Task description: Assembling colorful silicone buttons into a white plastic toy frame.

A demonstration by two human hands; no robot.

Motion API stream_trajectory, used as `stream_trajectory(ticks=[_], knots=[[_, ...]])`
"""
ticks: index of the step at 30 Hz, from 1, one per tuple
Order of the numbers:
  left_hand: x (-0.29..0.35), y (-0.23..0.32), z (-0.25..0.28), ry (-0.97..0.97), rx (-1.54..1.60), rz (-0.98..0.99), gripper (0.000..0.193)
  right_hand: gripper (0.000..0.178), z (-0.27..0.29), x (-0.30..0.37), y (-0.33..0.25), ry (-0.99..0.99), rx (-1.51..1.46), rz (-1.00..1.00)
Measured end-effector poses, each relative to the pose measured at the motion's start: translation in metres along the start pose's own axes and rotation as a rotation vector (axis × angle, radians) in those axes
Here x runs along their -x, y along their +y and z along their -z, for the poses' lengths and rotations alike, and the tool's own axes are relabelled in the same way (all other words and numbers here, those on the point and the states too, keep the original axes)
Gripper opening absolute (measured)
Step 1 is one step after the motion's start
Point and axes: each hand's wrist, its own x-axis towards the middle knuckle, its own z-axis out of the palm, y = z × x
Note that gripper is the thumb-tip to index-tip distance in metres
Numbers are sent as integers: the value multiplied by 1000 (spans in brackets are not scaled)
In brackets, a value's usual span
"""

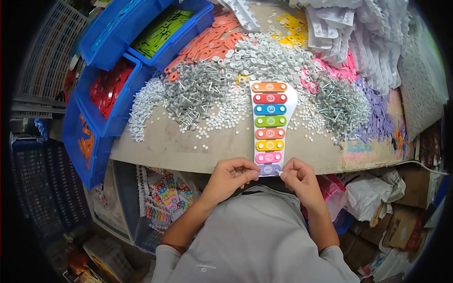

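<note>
A toy xylophone (291,100) with a white base lies at the table's near edge, its narrow end toward me. Several coloured bars run across it, most with a white round piece at each end. At the lowest, a purple bar (269,170), both my hands are at work. My left hand (230,175) has thumb and fingers closed at the bar's left end; what is in them, if anything, is too small to name. Pinched in my right hand (301,178) is a small pale pin (279,172), held at the bar's right end.
Around the xylophone lie heaps of grey-white washers (269,54), metal pins (191,92) and small white beads (231,113). Blue bins (106,123) with coloured bars stand at left. Purple bars (377,113) and stacked white bases (373,42) lie at right. A tub of xylophones (167,198) sits below left.
</note>
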Motion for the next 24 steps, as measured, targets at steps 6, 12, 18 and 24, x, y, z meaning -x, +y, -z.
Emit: stream_trajectory(ticks=[6,12,18,24], knots=[[-5,-5,-6,66,-360,-190,37,12,3,-7,5,-8,-8,-62],[-8,-15,-10,69,-373,-64,53,35,9,-13,8,-41,167,18],[-17,-9,-16,-114,-168,8,40,29,9,-15,11,0,117,-138],[-14,-11,-20,-7,-263,-117,40,39,13,-23,13,-57,169,-74]])
